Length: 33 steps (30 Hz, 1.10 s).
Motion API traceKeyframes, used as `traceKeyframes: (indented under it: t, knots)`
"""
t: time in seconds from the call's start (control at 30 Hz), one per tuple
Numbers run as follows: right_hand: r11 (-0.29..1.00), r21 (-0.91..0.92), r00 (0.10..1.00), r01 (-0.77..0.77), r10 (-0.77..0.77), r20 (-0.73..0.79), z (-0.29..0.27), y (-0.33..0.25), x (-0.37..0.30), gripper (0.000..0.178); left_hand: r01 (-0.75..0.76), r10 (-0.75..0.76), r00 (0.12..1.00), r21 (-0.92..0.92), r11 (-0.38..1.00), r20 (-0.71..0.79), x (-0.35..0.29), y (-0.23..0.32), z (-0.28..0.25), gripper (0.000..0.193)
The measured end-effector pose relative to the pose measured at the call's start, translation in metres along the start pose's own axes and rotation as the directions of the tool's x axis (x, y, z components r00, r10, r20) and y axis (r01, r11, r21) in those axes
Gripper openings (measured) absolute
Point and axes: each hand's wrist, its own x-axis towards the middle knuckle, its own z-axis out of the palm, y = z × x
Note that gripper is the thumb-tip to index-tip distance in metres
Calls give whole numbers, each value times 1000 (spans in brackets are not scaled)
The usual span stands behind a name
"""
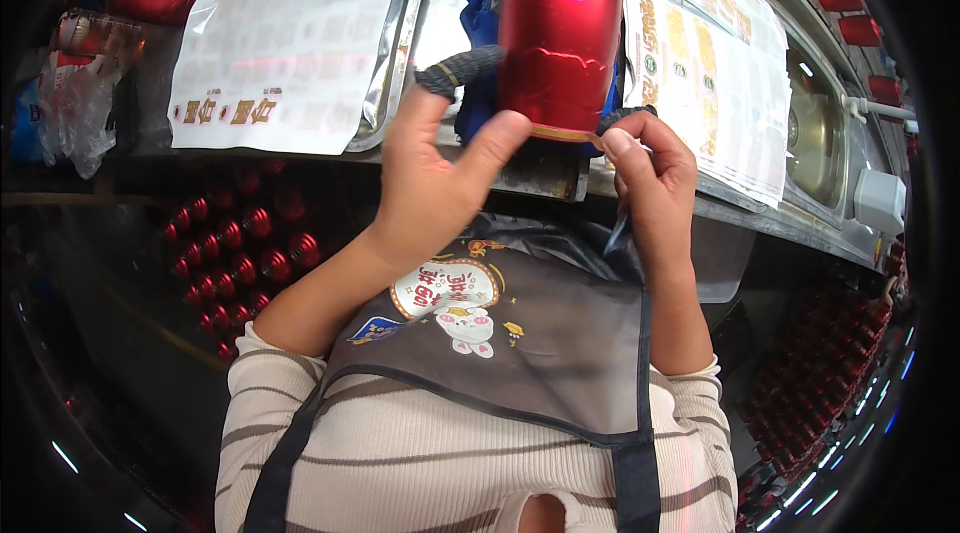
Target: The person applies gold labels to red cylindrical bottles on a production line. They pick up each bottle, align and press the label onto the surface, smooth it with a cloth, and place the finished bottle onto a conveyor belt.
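Head view: by the tabletop's near edge (545,179), my right hand (655,171) pinches the gold strip (562,134) on the red cylinder (558,23); my left hand (435,178) spreads open; uneven pulling could tear it.

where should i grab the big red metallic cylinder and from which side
Probably mid-body, a palm coming from each side: the red metallic cylinder lies pointing away from the person, its rounded flanks facing left and right. I'd stay off the gold-coloured band at its near end, where the right hand pinches.
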Motion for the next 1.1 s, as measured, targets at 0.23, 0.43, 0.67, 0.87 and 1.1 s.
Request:
traceKeyframes:
  t: [0.23, 0.43, 0.67, 0.87, 1.1]
  knots:
    - [983, -177, 996, 56, -66, -56, 10, 10, 5, 34, -65, 65, 997, 26, 998, -35, -1, -9, 15, 50]
    - [969, -238, 996, 58, -72, -48, 5, 7, 8, 37, 27, -31, 999, -138, 990, -32, -9, -22, -4, 43]
    - [970, -221, 993, 101, -114, -44, 8, 10, 8, 36, -417, 350, 908, 566, 711, 229, -29, -21, -14, 33]
    - [997, -66, 998, 41, -38, 46, -1, 6, 9, 24, -406, 338, 914, 571, 713, 226, -34, -29, -19, 29]
    - [996, -63, 995, 61, -55, 86, -11, 11, 10, 6, -558, 357, 830, 648, 518, 428, -14, -3, -27, 43]
